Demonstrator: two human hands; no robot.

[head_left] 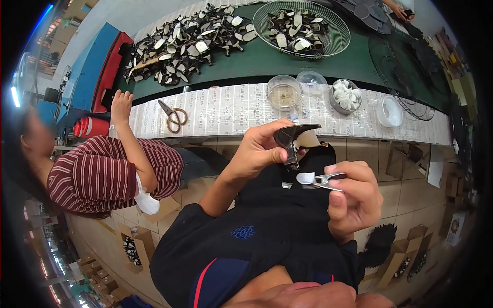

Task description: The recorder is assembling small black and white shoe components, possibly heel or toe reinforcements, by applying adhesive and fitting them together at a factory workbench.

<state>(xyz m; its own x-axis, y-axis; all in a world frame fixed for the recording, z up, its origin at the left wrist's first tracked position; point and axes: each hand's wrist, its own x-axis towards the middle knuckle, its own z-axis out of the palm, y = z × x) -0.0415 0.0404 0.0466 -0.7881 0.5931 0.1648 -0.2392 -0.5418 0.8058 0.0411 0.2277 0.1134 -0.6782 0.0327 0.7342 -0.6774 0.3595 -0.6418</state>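
Observation:
My left hand (257,151) grips a glossy black shoe part (288,136), heel-like in shape with a pale inner side, between thumb and fingers. It is held up over the near edge of the bench, in front of my body. A little lower and to the right, my right hand (358,197) pinches a small metal spring clip (330,179). In the clip's jaws sits a folded white pad (306,178), apart from the shoe part. My fingertips hide part of the clip's handles.
On the patterned bench (226,109) stand a clear tub (284,93), a tin of white wads (346,96), a white cup (389,112) and scissors (174,117). Beyond, a green belt (221,72) carries piled shoe parts (190,46) and a wire basket (262,33). A co-worker (102,174) is at left.

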